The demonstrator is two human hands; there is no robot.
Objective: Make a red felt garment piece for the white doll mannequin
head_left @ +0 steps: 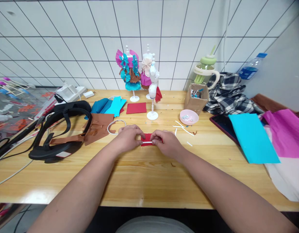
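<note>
A small piece of red crepe paper [146, 136] lies on the wooden table in front of me, with a narrow white strip [147, 142] running across it from side to side. At the left end of the strip, the thumb and fingers of my left hand [129, 138] are closed on it, over the paper's left edge. My right hand [168, 142] pinches the right end, its curled fingers covering that side of the red paper. Behind them stands a bare white mannequin [153, 76] with red paper at its side. A flat red sheet [136, 108] lies nearby.
Two dressed mannequins [130, 71] stand by the tiled wall. To the right are a pink bowl [189, 117], white scraps [184, 128], a cardboard box [196, 98] and a turquoise sheet [253, 137]. Leftward lie a white ring [116, 121], brown paper [101, 123] and a black headset [64, 150].
</note>
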